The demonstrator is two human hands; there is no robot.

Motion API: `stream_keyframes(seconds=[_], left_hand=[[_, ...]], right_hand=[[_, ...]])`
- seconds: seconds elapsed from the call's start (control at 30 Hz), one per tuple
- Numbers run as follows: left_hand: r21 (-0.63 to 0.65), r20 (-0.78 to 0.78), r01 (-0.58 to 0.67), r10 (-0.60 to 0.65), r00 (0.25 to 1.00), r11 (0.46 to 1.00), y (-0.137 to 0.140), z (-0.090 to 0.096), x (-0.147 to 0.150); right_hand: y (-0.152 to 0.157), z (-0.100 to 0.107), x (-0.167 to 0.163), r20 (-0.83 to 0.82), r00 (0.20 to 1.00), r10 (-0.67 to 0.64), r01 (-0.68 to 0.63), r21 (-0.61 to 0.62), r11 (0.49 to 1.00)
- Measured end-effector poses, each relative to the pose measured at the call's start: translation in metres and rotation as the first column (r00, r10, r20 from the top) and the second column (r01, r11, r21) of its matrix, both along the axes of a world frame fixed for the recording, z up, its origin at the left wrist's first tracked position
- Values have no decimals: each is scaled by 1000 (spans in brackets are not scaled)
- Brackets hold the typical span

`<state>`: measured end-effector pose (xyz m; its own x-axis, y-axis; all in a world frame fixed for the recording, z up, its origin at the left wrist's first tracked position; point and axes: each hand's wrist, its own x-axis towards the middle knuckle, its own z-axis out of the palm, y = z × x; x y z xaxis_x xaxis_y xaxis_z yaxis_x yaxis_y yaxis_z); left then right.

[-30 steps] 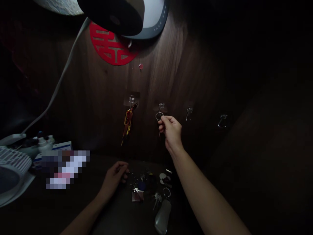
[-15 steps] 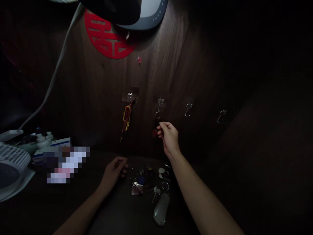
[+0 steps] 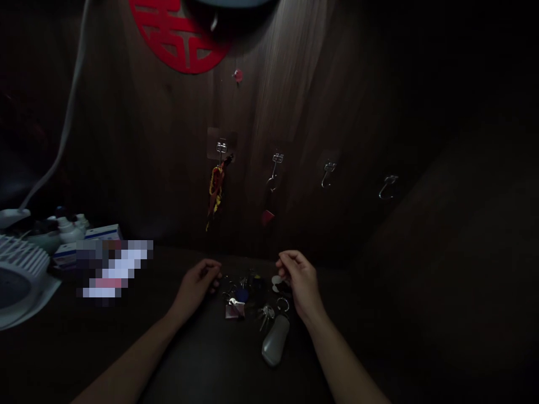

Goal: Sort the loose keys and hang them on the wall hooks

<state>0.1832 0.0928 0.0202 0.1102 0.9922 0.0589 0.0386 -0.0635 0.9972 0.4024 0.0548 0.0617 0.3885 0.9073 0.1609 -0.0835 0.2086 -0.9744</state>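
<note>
My left hand (image 3: 202, 278) rests on the dark tabletop with its fingers loosely curled, left of a cluster of keys, and nothing shows in it. Over the right side of the cluster is my right hand (image 3: 298, 276), fingers bent together, nothing visible in them. Between the hands lie a bunch of keys (image 3: 265, 315), a grey rounded key fob (image 3: 275, 341) with a metal ring (image 3: 283, 304), a blue tag (image 3: 241, 295) and a brownish square tag (image 3: 234, 311). A dark red tag (image 3: 268, 217) hangs by a ring from the second wall hook (image 3: 277, 165).
A red and yellow braided cord (image 3: 216, 188) hangs on the leftmost hook. Two bare hooks, a third (image 3: 328, 175) and a fourth (image 3: 388, 187), are farther right. On the left stand a white slatted appliance (image 3: 21, 269), small bottles (image 3: 69, 229) and boxes. A red cut-out (image 3: 185, 47) decorates the wall.
My right hand has let go of the red tag at the second hook and come down to the keys on the table. My left hand stays put. The view has tilted down slightly.
</note>
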Motion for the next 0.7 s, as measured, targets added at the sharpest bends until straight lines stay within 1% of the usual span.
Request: stream_keyframes(seconds=[0.1,0.17,0.23,0.27,0.3,0.33,0.4,0.47,0.53,0.6,0.63,0.7], left_hand=[[29,-51,26,-24,998,999,-3,-1,3],[47,-85,43,-38,996,998,-6,-1,4],[88,-137,71,-58,989,994,-9,-1,5],[131,-181,102,-77,980,986,-10,-1,5],[185,-234,143,-98,967,972,-11,-1,5],[245,-293,193,-117,949,950,-11,-2,5],[346,-410,299,-144,901,889,-12,-5,6],[390,-492,366,-145,859,845,-10,-9,6],[406,-555,403,-129,822,820,-8,-14,6],[415,-596,420,-107,796,807,-5,-19,5],[419,-609,425,-99,787,803,-3,-21,4],[422,-620,422,-84,780,802,0,-24,1]], right_hand=[[-9,-16,0,60,998,15,-12,-35,999],[-13,-24,-3,137,990,23,-17,-43,999],[-15,-30,-7,268,963,38,-30,-32,999],[-15,-31,-10,356,933,47,-43,-19,999],[-16,-32,-12,455,888,58,-62,-6,998],[-16,-33,-15,560,825,71,-88,4,996],[-18,-33,-20,746,659,98,-149,1,989],[-19,-35,-24,866,489,110,-184,-21,983],[-19,-37,-26,929,355,108,-188,-43,981],[-19,-41,-27,961,258,101,-180,-55,982],[-19,-43,-28,969,225,101,-176,-62,982],[-19,-46,-28,976,192,106,-165,-74,983]])
